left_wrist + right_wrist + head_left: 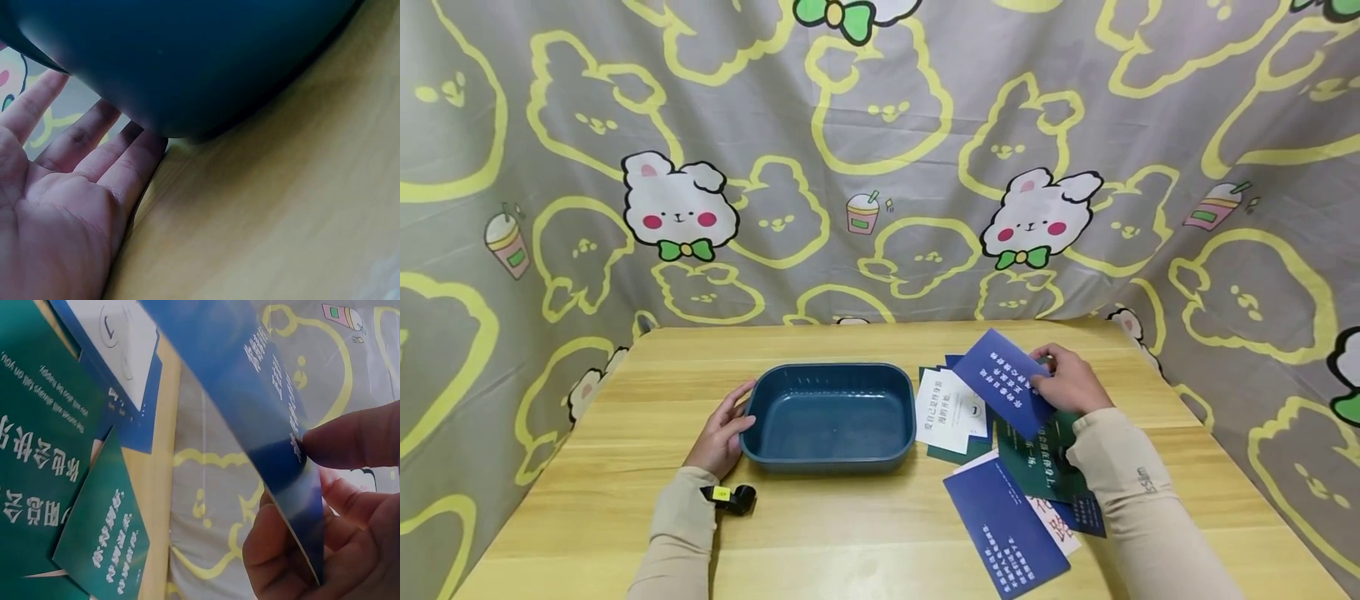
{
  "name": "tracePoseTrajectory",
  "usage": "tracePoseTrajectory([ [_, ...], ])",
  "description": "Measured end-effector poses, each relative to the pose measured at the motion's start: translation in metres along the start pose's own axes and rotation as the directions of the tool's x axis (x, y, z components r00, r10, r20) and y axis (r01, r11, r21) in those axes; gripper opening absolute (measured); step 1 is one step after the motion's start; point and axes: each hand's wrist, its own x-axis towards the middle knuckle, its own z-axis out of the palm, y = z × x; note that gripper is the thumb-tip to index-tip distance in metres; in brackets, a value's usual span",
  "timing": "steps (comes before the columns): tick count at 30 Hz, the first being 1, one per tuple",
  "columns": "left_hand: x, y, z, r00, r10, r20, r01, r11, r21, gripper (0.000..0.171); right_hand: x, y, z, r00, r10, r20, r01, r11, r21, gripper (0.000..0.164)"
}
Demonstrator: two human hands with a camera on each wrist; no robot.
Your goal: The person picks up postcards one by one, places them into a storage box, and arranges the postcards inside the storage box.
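A dark teal plastic basin [831, 461] stands on the wooden table. My left hand [724, 432] is at its left end, the thumb at the rim. In the left wrist view, nearly straight fingers [122, 165] touch the basin's outer wall [187, 69]. My right hand [1071, 379] pinches a blue card [1000, 379] with white lettering, raised and tilted above other cards. The right wrist view shows the thumb [356, 437] on the printed face of this card [250, 406] and the other fingers behind it. Beneath lie green cards [1037, 458] and a white card [945, 412].
Another blue card [1003, 529] lies nearer the front, overlapping a pale card with red lettering [1060, 525]. A small black device with a yellow label [722, 494] sits at my left wrist. Behind the table [835, 542] hangs a grey curtain [775, 125] with cartoon rabbits.
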Motion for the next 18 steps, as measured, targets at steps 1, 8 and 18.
tracePoseTrajectory([
  [1, 0.000, 0.000, 0.000, 1.000, 0.001, -0.002, -0.001, 1.000, 0.000, 0.057, 0.000, -0.002, 0.000, 1.000, 0.000, 0.002, 0.000, 1.000, 0.002, 0.033],
  [8, 0.000, -0.003, 0.001, 1.000, 0.025, 0.013, -0.025, 1.000, -0.014, 0.057, 0.002, -0.010, 0.000, 1.000, -0.022, -0.003, 0.022, 1.000, 0.003, 0.032],
  [18, -0.001, -0.004, 0.001, 0.999, -0.012, -0.031, 0.012, 1.000, 0.006, 0.059, 0.005, -0.026, 0.006, 0.997, -0.079, -0.002, 0.079, 0.997, 0.017, 0.030],
])
